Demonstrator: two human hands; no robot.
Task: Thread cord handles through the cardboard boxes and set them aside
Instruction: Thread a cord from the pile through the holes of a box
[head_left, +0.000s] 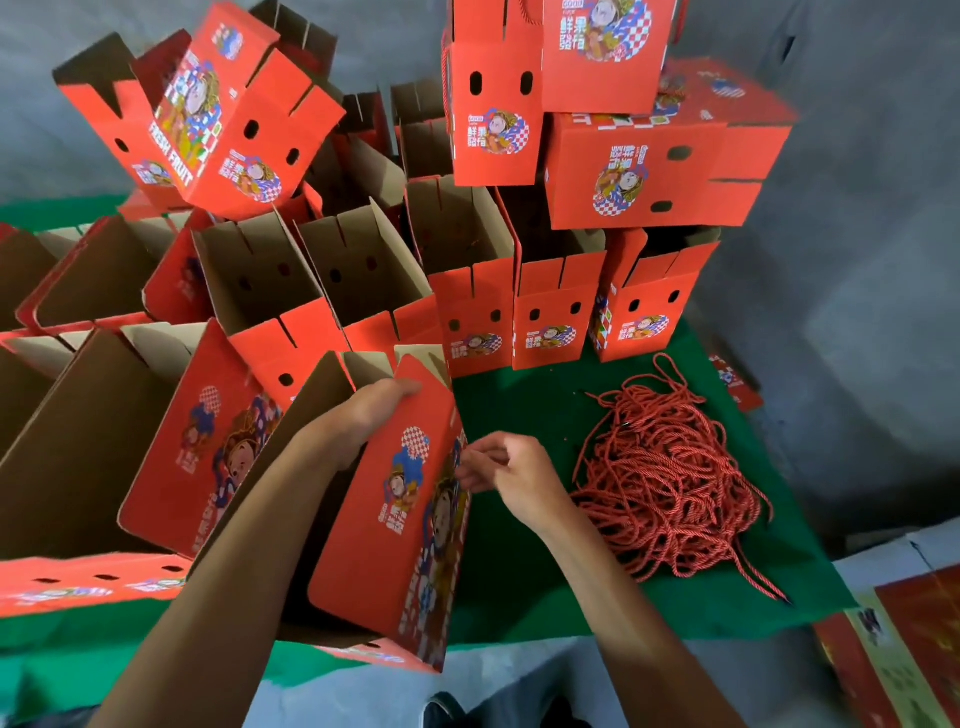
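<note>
A red printed cardboard box (395, 525) stands open-topped at the near edge of the green table. My left hand (371, 410) grips its top flap, thumb outside. My right hand (511, 467) is at the box's right side wall, fingers curled and pinched against it; whether a cord end is between them is hidden. A heap of red twisted cords (670, 483) lies on the green cloth just right of my right hand.
Several open red boxes (467, 291) crowd the table behind and to the left. More boxes (644, 171) are stacked at the back, some with cord handles. A green cloth (524, 566) covers the table. Flat printed sheets (904, 649) lie at lower right.
</note>
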